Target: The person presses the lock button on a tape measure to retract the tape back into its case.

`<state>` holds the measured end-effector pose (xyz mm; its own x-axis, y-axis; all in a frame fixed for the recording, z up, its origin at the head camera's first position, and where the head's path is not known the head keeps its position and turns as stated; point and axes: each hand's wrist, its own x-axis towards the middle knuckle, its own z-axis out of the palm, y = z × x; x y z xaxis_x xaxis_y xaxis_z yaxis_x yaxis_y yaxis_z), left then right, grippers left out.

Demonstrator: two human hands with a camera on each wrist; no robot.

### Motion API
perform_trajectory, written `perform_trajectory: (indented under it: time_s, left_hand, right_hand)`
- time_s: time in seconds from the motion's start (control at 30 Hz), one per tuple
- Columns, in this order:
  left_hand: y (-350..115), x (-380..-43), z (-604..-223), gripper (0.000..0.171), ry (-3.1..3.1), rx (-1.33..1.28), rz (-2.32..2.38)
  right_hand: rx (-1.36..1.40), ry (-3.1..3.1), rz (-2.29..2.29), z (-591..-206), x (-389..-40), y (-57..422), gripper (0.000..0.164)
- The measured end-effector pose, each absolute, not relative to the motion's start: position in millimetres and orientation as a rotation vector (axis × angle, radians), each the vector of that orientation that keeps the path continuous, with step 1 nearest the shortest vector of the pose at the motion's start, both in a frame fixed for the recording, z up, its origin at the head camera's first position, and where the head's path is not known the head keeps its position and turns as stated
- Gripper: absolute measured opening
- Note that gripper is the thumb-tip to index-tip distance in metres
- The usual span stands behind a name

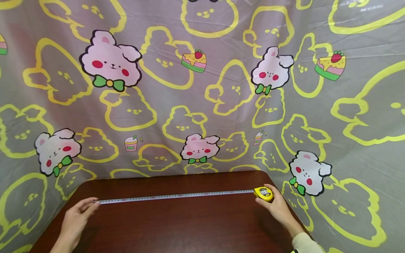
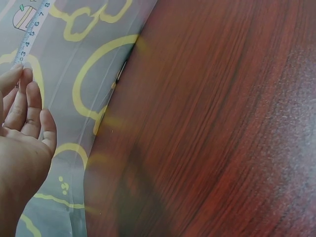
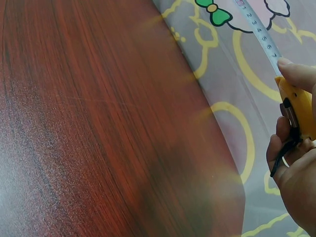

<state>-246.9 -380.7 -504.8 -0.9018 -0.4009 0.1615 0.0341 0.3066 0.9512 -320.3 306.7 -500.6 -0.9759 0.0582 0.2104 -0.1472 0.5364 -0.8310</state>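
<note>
A yellow tape measure sits in my right hand, whose fingers and thumb grip its case at the right of the table. Its white blade is pulled out in a long, nearly straight line across to my left hand. There, thumb and fingertips pinch the blade's end. In the left wrist view the low numbers of the blade show just beyond the fingertips. The right wrist view shows the yellow case with a metal clip and a dark strap, and the thumb at the blade's mouth.
The dark red-brown wooden table with rounded far corners lies below both hands. Behind it and along its sides hangs a grey curtain printed with yellow outlines, rabbit faces, cakes and cups.
</note>
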Motion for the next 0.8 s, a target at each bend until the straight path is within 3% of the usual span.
perform_trajectory:
  time_s: [0.23,0.8]
  left_hand:
    - [-374.2,-248.3,-500.4,0.045,-2.319,0.343,-1.593]
    - [-367.9,-252.0,-502.3,0.055,-2.358,0.312,-1.561]
  right_hand:
    - [0.088,-2.557,1.397,-500.2,-320.8,301.2,0.079]
    - [0.072,-2.597,1.394,-500.4,-321.4,294.4,0.078]
